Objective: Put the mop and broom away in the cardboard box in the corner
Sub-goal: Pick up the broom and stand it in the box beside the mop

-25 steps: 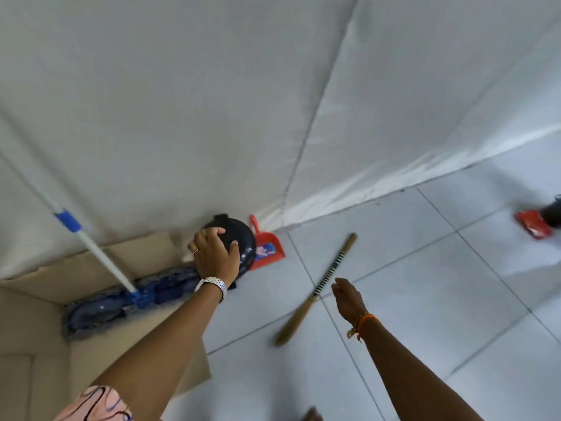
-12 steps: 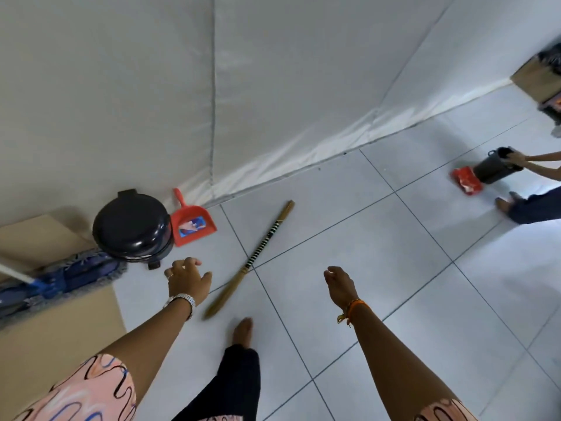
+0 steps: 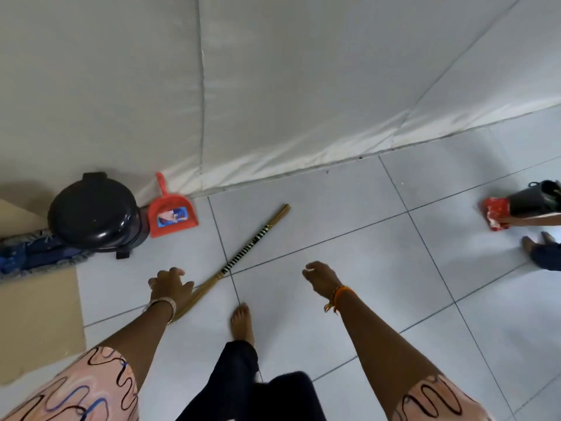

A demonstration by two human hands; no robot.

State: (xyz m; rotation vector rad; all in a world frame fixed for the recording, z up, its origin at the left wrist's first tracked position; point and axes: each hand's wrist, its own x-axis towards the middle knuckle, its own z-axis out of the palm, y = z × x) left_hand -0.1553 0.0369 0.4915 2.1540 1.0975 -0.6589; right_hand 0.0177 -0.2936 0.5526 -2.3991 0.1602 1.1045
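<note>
A thin broom [image 3: 246, 247] with a black-and-white banded handle lies diagonally on the white tiles. My left hand [image 3: 170, 286] hovers over its lower end with fingers spread and holds nothing. My right hand [image 3: 320, 278] hangs to the right of the broom, fingers loosely curled and empty. The blue mop head [image 3: 33, 255] lies at the left edge on the flattened cardboard box [image 3: 36, 323], partly hidden behind the bin.
A black round-lidded bin [image 3: 94, 215] stands by the white wall, with a red dustpan [image 3: 172, 217] beside it. My bare foot [image 3: 242, 323] is on the tiles below the broom. At the right edge another person's hand holds a black bin [image 3: 534, 198] and a red dustpan [image 3: 497, 213].
My left hand left the bin lid and dropped to the broom's lower end. The view swung right and down, so the mop and box slid to the left edge.
</note>
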